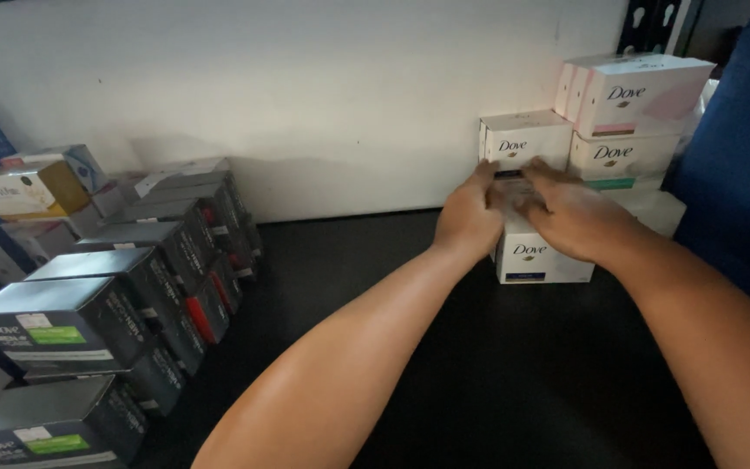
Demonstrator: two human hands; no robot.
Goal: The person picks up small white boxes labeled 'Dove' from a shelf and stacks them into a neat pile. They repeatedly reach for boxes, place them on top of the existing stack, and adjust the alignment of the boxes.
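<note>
Hands meet at a stack of white rectangular cardboard soap cartons point(538, 252) against the white wall point(305, 104). The left hand point(470, 215) lies flat with fingers extended forward, fingertips touching the lower front edge of the upper white carton point(524, 137) in that stack. The right hand point(571, 213) lies just beside it, fingers spread over the top of the lower carton, the two hands nearly touching. Neither hand is closed round anything; both press open-palmed. To the right of the right hand stands a taller pile of white cartons with pink and green stripes point(631, 113). Well to the left of the left hand, rows of dark grey rectangular cartons point(88, 313) stand on the black shelf surface point(496, 373), with a yellow-and-white carton point(28, 189) behind them.
</note>
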